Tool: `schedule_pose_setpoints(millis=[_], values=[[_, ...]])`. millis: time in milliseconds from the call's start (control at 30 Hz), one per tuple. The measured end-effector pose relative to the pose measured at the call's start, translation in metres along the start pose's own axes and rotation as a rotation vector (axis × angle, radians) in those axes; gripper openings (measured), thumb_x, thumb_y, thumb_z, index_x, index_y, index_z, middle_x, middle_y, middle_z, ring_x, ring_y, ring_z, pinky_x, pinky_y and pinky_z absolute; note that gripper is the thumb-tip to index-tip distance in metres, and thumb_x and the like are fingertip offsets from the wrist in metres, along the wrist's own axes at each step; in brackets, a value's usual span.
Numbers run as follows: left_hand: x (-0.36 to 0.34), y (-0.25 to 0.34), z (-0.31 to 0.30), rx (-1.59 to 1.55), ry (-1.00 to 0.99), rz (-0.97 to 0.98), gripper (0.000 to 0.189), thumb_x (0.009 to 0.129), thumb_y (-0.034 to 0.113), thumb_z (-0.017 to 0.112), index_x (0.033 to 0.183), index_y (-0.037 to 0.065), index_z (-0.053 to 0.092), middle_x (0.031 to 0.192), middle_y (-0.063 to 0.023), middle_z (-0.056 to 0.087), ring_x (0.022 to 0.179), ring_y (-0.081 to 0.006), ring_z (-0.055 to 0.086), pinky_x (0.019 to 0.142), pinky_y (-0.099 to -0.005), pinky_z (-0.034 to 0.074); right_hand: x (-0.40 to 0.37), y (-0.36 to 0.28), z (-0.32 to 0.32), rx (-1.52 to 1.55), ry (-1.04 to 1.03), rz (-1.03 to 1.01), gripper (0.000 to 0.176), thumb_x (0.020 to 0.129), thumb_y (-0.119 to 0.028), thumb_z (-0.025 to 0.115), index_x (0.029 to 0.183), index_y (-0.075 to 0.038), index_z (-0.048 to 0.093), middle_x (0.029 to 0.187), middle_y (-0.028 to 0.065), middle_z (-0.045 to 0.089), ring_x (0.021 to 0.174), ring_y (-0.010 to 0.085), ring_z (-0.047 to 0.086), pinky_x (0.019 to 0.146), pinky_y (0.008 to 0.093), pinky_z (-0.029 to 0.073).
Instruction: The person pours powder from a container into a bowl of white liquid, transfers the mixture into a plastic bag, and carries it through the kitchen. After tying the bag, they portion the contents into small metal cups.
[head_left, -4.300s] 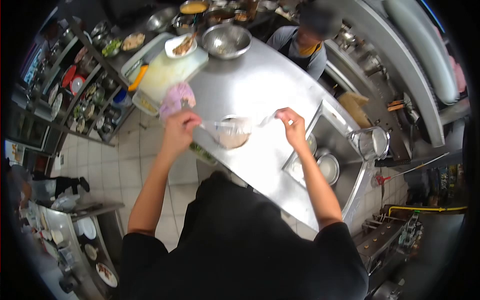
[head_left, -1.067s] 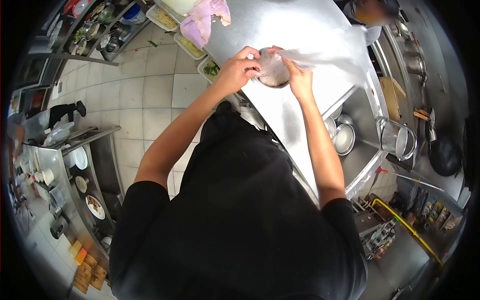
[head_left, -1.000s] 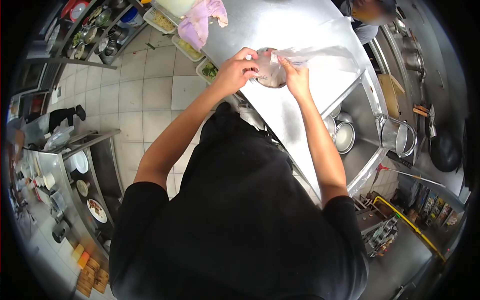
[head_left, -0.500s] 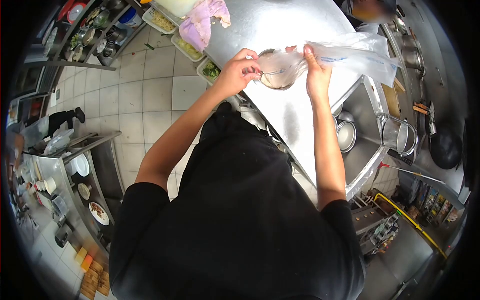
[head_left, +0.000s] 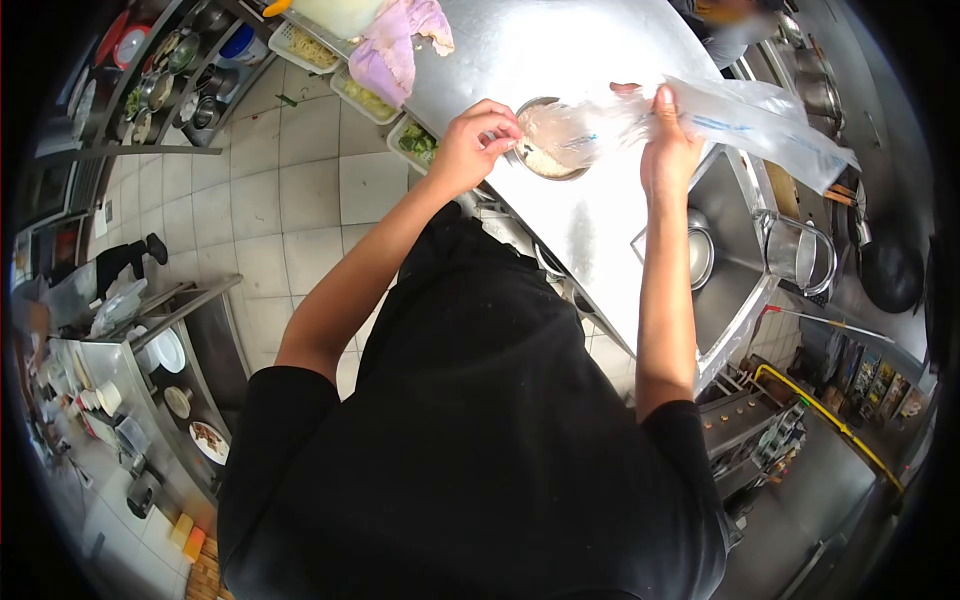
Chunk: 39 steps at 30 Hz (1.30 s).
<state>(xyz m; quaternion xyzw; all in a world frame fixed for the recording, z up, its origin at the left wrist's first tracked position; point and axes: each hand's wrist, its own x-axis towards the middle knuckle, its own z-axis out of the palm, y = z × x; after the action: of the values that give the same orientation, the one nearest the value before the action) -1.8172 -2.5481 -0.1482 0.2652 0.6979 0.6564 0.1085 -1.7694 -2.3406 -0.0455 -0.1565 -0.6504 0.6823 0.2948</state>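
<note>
A round metal bowl with pale, grainy contents rests on the steel worktop. My left hand is at the bowl's left rim, thumb and fingertips pinched together; what lies between them is too small to make out. My right hand grips a clear plastic bag with blue print, thumb on top. One gathered part of the bag stretches left over the bowl, covering some of its contents. The rest hangs out to the right, past the worktop's edge.
A steel sink with metal bowls adjoins the worktop on the right. A purple cloth and baskets of food, one with green vegetables, line its left side. Another person stands across the worktop. A wire-handled pot stands beyond the sink.
My right hand has moved right, drawing the plastic bag with it, and more of the bowl's contents is uncovered. My left hand has stayed by the bowl's left rim.
</note>
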Motion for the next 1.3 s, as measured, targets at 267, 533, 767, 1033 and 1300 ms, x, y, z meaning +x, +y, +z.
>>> schedule_pose_setpoints(millis=[267, 533, 767, 1033, 1300], values=[[-0.006, -0.005, -0.015, -0.073, 0.1, -0.023, 0.012, 0.073, -0.007, 0.064, 0.08, 0.003, 0.062, 0.092, -0.0015, 0.058, 0.069, -0.0094, 0.056, 0.056, -0.021, 0.042, 0.006, -0.002, -0.011, 0.115, 0.053, -0.046, 0.024, 0.088, -0.009, 0.058, 0.106, 0.004, 0.049, 0.099, 0.0118, 0.058, 0.092, 0.0213, 0.055, 0.089, 0.0358, 0.041], [-0.045, 0.015, -0.021, 0.006, -0.037, -0.107, 0.006, 0.077, -0.003, 0.062, 0.082, 0.0, 0.061, 0.084, -0.0049, 0.06, 0.073, -0.0121, 0.057, 0.066, -0.0262, 0.046, 0.006, 0.015, -0.033, 0.226, 0.08, 0.04, 0.029, 0.09, -0.01, 0.054, 0.114, 0.004, 0.047, 0.103, 0.0126, 0.057, 0.098, 0.023, 0.054, 0.092, 0.0354, 0.04], [-0.067, 0.057, 0.056, -0.238, -0.716, -0.161, 0.034, 0.07, -0.005, 0.068, 0.102, -0.001, 0.058, 0.101, -0.0089, 0.058, 0.083, -0.0203, 0.058, 0.074, -0.0299, 0.047, -0.006, 0.059, -0.099, 1.131, 0.207, 0.417, 0.029, 0.09, -0.022, 0.043, 0.106, -0.002, 0.056, 0.106, 0.0155, 0.059, 0.103, 0.0279, 0.053, 0.09, 0.0404, 0.042], [-0.035, 0.07, 0.164, -0.189, -0.326, 0.024, 0.112, 0.061, 0.028, 0.082, 0.142, 0.001, 0.009, 0.147, -0.0184, 0.015, 0.135, -0.0288, 0.021, 0.107, -0.0408, 0.025, -0.06, 0.054, -0.132, 1.506, 0.18, 0.329, 0.029, 0.091, -0.025, 0.044, 0.105, -0.001, 0.053, 0.098, 0.0142, 0.058, 0.087, 0.0248, 0.054, 0.077, 0.0383, 0.046], [-0.034, 0.151, 0.322, -0.399, -0.339, 0.095, 0.104, 0.063, -0.008, 0.065, 0.144, 0.006, 0.001, 0.146, -0.0171, 0.019, 0.131, -0.0239, 0.029, 0.106, -0.0328, 0.028, -0.097, 0.051, -0.253, 0.847, 0.315, 0.096, 0.02, 0.087, -0.022, 0.052, 0.095, -0.005, 0.057, 0.098, 0.0115, 0.059, 0.098, 0.0248, 0.052, 0.091, 0.0361, 0.039]])
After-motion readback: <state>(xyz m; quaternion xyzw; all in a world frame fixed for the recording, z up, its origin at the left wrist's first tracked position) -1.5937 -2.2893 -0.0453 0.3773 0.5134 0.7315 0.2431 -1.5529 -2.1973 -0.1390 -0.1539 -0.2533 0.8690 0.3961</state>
